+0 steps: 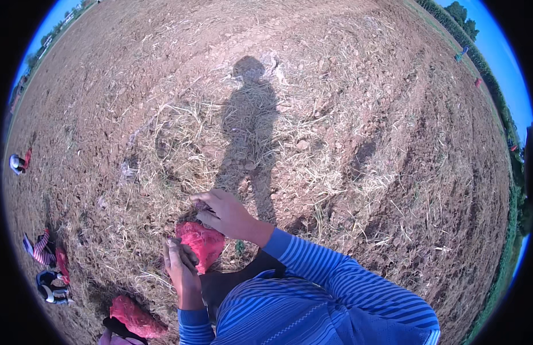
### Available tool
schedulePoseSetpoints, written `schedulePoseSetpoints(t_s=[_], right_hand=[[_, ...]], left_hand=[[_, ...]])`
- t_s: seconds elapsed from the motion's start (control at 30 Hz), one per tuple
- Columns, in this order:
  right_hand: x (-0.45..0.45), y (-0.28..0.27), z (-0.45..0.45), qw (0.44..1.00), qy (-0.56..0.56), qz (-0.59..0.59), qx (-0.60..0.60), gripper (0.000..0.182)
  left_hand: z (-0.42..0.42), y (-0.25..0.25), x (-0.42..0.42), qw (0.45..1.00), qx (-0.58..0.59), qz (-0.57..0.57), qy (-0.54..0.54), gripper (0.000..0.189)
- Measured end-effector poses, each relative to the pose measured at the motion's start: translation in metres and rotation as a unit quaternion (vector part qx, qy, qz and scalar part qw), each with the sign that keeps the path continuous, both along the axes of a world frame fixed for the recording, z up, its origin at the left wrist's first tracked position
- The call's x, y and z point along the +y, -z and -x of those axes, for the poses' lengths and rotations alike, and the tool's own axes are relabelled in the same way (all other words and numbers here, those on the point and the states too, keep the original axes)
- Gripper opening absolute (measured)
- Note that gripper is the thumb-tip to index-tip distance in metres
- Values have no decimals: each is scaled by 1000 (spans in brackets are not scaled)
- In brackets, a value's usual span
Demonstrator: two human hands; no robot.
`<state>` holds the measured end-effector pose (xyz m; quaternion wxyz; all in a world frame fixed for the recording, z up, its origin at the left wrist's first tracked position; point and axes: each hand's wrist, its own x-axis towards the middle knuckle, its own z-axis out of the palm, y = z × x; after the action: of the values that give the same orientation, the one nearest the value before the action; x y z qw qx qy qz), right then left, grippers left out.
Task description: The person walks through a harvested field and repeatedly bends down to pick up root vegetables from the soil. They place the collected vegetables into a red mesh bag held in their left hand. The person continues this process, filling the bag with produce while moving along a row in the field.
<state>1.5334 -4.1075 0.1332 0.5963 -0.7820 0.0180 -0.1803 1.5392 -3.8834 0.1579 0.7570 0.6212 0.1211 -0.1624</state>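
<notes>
A red mesh sack [201, 243] stands on the soil close before me, between my two hands. My left hand [180, 261], soiled with earth, is curled at the sack's left side around something dark and lumpy that I cannot make out. Above the sack's top edge is my right hand [216, 209], its thumb and fingers closed around a small dark purplish thing, too blurred to name. Dry straw [197, 120] lies scattered around the sack.
Another red mesh sack [137, 317] lies at the lower left beside a partly visible person [115, 336]. Farther left, people [46, 254] bend near red sacks [62, 263]. Broken soil with straw and my shadow [249, 125] stretch ahead. Tall green crops [486, 64] border the right.
</notes>
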Motion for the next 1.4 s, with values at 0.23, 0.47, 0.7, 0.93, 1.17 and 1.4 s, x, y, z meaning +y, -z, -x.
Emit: schedulePoseSetpoints(t_s=[0.23, 0.47, 0.7, 0.93, 1.17, 1.4], right_hand=[[-20, 16, -2, 986, 42, 38, 158, 31], [72, 43, 39, 817, -108, -441, 355, 31], [66, 73, 37, 766, 110, -531, 344, 12], [17, 111, 21, 835, 111, -351, 409, 24], [50, 146, 16, 793, 29, -330, 511, 41], [125, 212, 18, 762, -53, -195, 615, 57]], left_hand=[[2, 6, 16, 995, 25, -58, 76, 28], [27, 29, -10, 868, -206, -369, 261, 51], [9, 33, 16, 770, -147, -425, 453, 28], [19, 84, 76, 800, -113, -466, 360, 32], [29, 158, 147, 824, 0, -470, 316, 32], [28, 272, 219, 896, 166, -369, 185, 30]])
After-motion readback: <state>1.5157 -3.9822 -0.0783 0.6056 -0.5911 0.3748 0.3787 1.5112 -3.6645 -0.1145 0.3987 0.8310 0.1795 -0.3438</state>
